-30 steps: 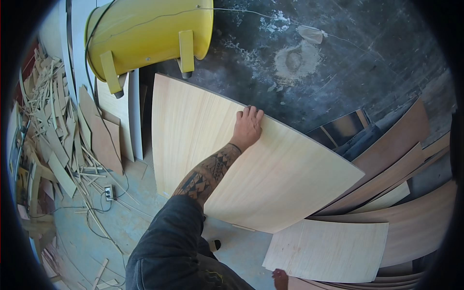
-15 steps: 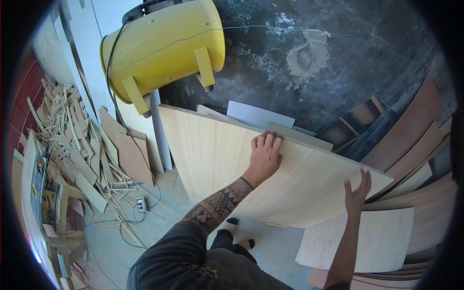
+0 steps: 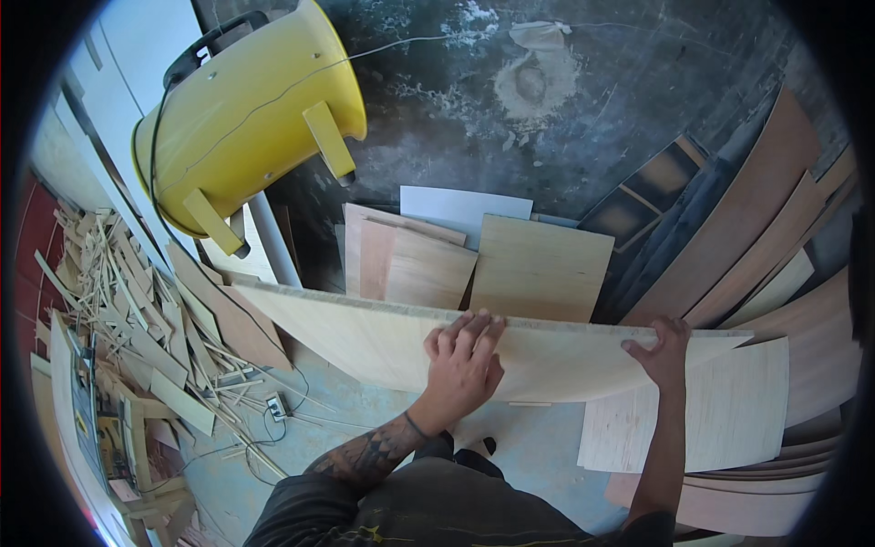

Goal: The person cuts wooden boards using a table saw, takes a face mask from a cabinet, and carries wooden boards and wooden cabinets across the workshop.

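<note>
A large pale plywood board [image 3: 365,339] stands on edge in front of me, its long upper edge running across the view. My left hand [image 3: 462,360] is closed over that edge near the middle, with the fingertips hooked over the far side. Farther right, my right hand [image 3: 663,349] grips the same edge, thumb on the near face and fingers over the top. The board's lower part hides some of the floor and most of my feet.
Plywood offcuts [image 3: 542,264] lean against the dark wall behind the board. A yellow cylindrical blower [image 3: 246,109] hangs at upper left. Scrap wood strips [image 3: 137,301] heap at left, beside a power outlet box [image 3: 276,407] with cords. Curved sheets [image 3: 729,237] stack at right.
The board has tilted toward me and its upper edge has come nearer, showing the offcuts behind. My right hand has closed on the edge. The view has shifted right.
</note>
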Tool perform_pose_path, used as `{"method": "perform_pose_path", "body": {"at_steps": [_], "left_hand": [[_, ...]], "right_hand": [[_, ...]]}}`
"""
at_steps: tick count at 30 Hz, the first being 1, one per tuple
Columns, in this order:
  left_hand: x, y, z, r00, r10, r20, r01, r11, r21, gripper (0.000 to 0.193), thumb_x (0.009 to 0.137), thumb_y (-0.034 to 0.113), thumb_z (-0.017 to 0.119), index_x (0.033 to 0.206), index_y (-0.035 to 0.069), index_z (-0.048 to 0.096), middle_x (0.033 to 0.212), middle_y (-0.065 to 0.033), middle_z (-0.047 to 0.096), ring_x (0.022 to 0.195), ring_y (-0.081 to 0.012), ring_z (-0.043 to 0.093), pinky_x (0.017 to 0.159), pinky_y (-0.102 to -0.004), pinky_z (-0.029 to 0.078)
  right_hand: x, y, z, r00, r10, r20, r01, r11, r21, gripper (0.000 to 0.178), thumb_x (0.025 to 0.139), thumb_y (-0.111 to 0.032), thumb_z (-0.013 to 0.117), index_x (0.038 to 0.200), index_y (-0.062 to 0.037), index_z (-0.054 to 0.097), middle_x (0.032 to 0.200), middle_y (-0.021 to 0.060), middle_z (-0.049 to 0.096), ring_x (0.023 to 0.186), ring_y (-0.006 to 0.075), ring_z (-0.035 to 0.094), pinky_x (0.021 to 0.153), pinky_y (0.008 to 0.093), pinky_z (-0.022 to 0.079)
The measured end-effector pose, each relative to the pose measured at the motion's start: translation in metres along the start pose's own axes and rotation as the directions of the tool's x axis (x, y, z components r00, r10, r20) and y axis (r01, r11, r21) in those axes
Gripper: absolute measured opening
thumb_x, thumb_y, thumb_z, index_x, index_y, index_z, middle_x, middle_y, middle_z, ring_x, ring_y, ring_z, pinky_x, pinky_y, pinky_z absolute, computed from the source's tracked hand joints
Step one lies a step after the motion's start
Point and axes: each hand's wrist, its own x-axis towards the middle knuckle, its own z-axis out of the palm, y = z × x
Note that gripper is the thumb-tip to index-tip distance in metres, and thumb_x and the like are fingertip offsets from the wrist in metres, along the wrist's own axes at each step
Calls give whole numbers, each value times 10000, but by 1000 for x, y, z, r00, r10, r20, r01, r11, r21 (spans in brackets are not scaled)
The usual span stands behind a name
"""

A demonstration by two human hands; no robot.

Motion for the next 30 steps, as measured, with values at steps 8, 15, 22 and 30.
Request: {"method": "perform_pose_path", "body": {"at_steps": [8, 15, 22, 30], "left_hand": [[-112, -6, -73, 995, 70, 69, -38, 924, -380, 543, 795, 52, 771, 1318, 96, 630, 1232, -100, 590, 1208, -296, 531, 991, -474, 433], [-342, -156, -56, 85, -985, 147, 768, -29, -640, 457, 1087, 438, 471, 1391, 100, 511, 1226, -84, 551, 1190, -248, 530, 965, -412, 483], [-283, -312, -77, 214, -974, -75, 393, 157, -906, 634, 1087, 540, 420, 1531, 89, 452, 1458, -120, 564, 1337, -298, 544, 1066, -463, 497], [-207, -329, -43, 321, -938, -130, 524, 290, -801, 635, 1066, 502, 479, 1520, 60, 437, 1414, -157, 590, 1282, -329, 585, 1060, -487, 508]], "right_hand": [[-101, -16, -29, 996, 73, -60, -74, 997, -12, 564, 468, -304, 994, 872, -82, 668, 856, 83, 639, 992, 337, 541, 1036, 516, 360], [-152, -25, -42, 991, 37, -125, -28, 997, 76, 637, 449, -423, 993, 897, -104, 671, 847, 57, 676, 896, 299, 576, 1034, 498, 362], [-181, -10, -25, 971, -28, -237, 58, 991, 120, 590, 525, -535, 979, 885, -140, 730, 932, 36, 697, 975, 296, 614, 1025, 514, 373], [-191, -56, -48, 945, 27, -326, 10, 994, 113, 648, 552, -714, 903, 795, -146, 706, 787, -23, 628, 814, 201, 569, 922, 417, 355]]}}
